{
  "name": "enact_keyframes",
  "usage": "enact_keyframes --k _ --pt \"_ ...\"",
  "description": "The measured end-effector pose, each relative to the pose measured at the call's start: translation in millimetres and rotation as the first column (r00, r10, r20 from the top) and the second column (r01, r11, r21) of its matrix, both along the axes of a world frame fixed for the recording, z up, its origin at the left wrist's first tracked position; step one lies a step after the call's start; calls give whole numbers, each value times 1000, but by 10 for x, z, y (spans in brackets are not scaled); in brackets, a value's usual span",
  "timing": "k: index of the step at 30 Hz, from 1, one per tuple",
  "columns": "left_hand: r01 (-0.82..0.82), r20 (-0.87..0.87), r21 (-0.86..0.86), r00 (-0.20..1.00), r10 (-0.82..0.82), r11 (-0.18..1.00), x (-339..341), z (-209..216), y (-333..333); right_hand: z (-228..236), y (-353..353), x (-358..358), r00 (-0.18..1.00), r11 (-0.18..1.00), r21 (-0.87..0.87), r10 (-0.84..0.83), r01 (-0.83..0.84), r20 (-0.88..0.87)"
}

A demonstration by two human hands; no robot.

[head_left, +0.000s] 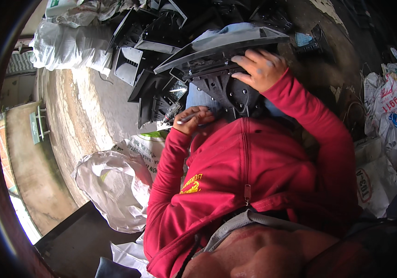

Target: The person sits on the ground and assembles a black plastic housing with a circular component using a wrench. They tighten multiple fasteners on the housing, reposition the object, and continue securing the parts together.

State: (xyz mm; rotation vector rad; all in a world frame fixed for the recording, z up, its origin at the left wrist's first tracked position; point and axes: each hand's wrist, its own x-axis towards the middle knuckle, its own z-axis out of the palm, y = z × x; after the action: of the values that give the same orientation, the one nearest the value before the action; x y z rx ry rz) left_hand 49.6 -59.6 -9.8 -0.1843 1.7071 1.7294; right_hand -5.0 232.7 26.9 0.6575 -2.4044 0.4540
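Observation:
A wide black screen-like panel (208, 51) with a pale glossy edge stands tilted across my lap. Joined to its lower side is a black ribbed plastic bracket (228, 92) dotted with screws. My right hand (264, 69) grips the panel's lower edge near its right part, fingers curled over the black frame. Lower and to the left, my left hand (194, 119) is closed around a slim grey rod-like tool (187, 118); its working end is hard to make out. That hand sits beside the bracket, apart from the panel.
Black plastic housings (161, 32) lie heaped ahead and to the left. White sacks stand at the left (115, 185) and right (388, 111), with a plastic-wrapped stack (71, 44) at the far left. A dark flat panel (85, 236) lies at lower left. Concrete floor (110, 99) shows between.

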Motion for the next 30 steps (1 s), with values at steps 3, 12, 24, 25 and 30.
enact_keyframes --k 3,12,24,25,30 --pt "-82 -342 -148 939 27 986 -93 559 95 -5 47 4 999 998 31 -48 48 -23" --pt "-115 -812 -239 568 -134 964 -530 1012 751 2 10 -57 996 1000 20 17 -15 -93" --pt "-216 -806 -336 570 -161 917 -620 785 888 -55 -27 -46 996 998 -57 2 -7 -90" --pt "-234 -820 -357 542 -183 904 -626 791 914 -62 -30 -44 996 998 -65 2 -8 -92" --pt "-378 -868 -494 266 -419 783 -653 834 1073 -101 -48 -51 996 997 -77 -4 -3 -92"
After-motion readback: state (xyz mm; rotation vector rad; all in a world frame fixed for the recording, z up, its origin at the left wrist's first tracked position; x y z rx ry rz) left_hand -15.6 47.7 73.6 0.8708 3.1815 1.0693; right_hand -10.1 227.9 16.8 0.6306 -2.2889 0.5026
